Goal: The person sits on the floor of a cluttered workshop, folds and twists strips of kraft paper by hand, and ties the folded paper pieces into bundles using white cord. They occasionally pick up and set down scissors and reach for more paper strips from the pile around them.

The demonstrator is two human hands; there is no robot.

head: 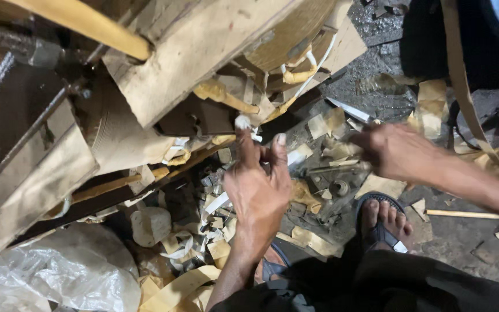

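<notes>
Planks of rough wood [203, 63] fill the upper frame, leaning over a dark gritty floor [376, 98] littered with pale offcuts [215, 225]. Crumpled clear plastic sheeting [47, 277] lies at the lower left. My sandalled foot [383, 222] stands on the floor below my right hand [397, 151], which is clenched on something thin among the scraps; I cannot tell what, since the fingers hide it. My left hand [258, 188] reaches up, its grip pinching a small whitish scrap [242, 121] between thumb and forefinger, just under the plank edge. A slim blade-like sliver [350, 110] lies close above my right hand. I judge it could nick my knuckles, and the pinched scrap could slip into the debris, being so small.
</notes>
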